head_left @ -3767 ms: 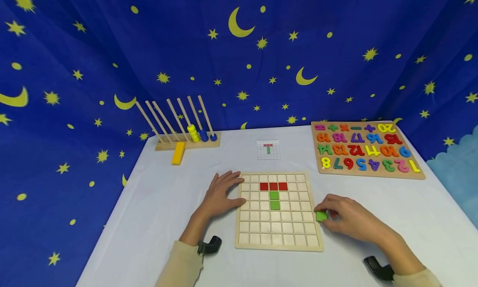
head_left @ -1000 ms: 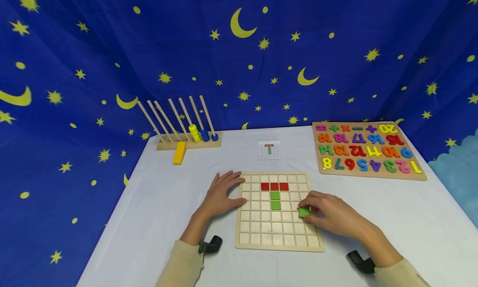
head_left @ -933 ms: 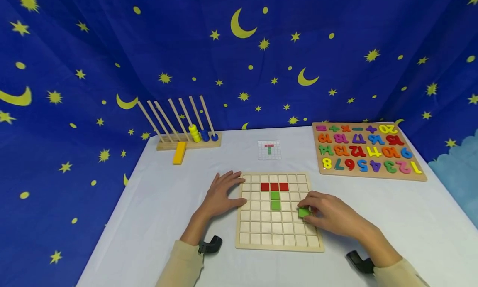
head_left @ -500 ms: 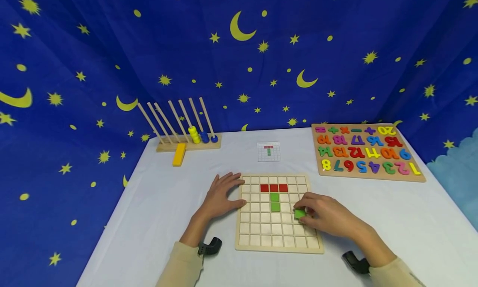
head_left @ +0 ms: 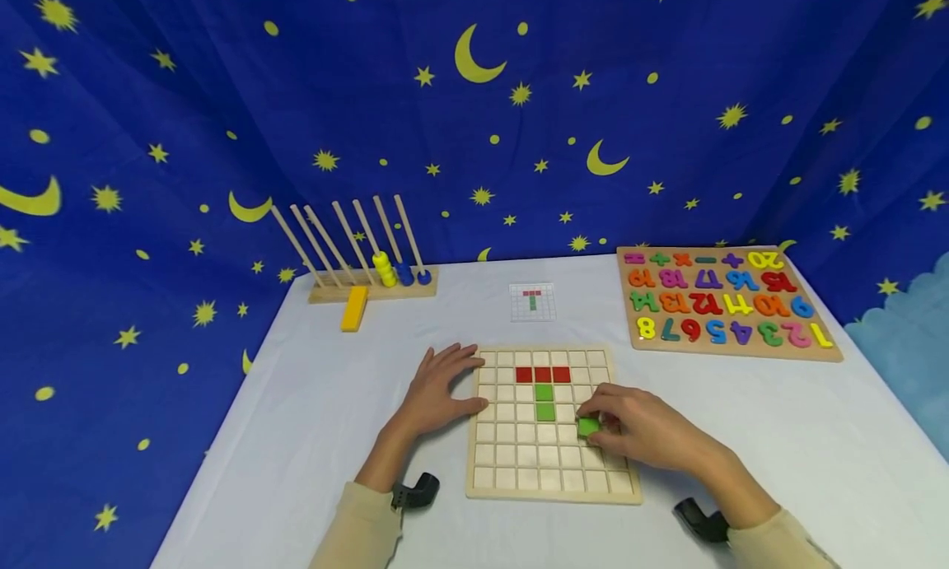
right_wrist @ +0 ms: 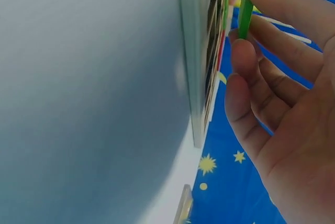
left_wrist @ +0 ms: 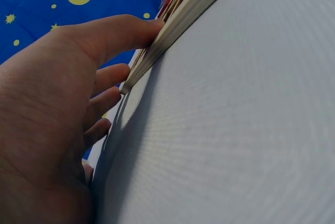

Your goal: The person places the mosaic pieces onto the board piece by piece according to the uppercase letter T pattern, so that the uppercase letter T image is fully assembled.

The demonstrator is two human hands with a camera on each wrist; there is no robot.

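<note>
A wooden grid board [head_left: 527, 454] lies on the white table. Three red tiles [head_left: 543, 375] form a row near its far side, with two green tiles [head_left: 544, 411] below the middle one. Spread out, my left hand [head_left: 432, 394] has its thumb and fingertips at the board's left rim. My right hand [head_left: 645, 423] pinches another green tile [head_left: 588, 426] over the right part of the grid. In the right wrist view this tile [right_wrist: 244, 14] is seen edge-on between the fingertips, apart from the board.
Behind the board lies a small pattern card [head_left: 532, 302] showing a red and green T. A wooden number puzzle [head_left: 730, 302] stands at the back right. At the back left are a peg abacus [head_left: 415, 284] and a yellow block [head_left: 354, 309]. A starry blue curtain [head_left: 400, 116] hangs behind.
My right hand has carried the green tile leftward from beside the board's right edge to over the grid. My left hand has stayed at the left rim.
</note>
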